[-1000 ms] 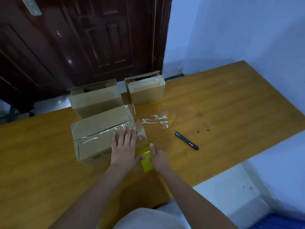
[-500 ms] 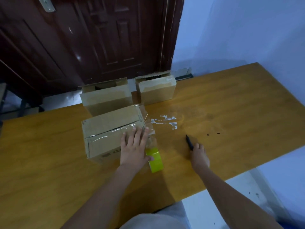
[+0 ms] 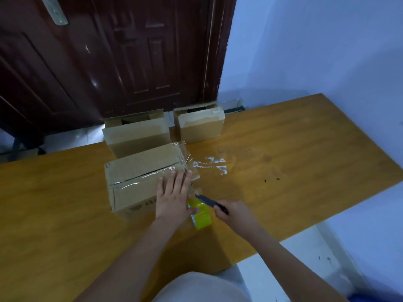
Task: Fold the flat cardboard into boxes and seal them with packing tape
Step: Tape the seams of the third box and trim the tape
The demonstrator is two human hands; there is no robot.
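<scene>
Wooden table carries our box at centre. Left hand presses flat on its top; right hand clenches the knife at four o'clock, over the tape. We should keep the strip taut and cut away from the fingers.

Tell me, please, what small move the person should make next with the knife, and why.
Probably draw the knife tip across the clear tape stretched between the box and the yellow tape roll. The right hand grips the knife with its tip just at that strip, while the left hand lies flat on the box end, its thumb against the roll, so the strip looks ready to cut.
</scene>
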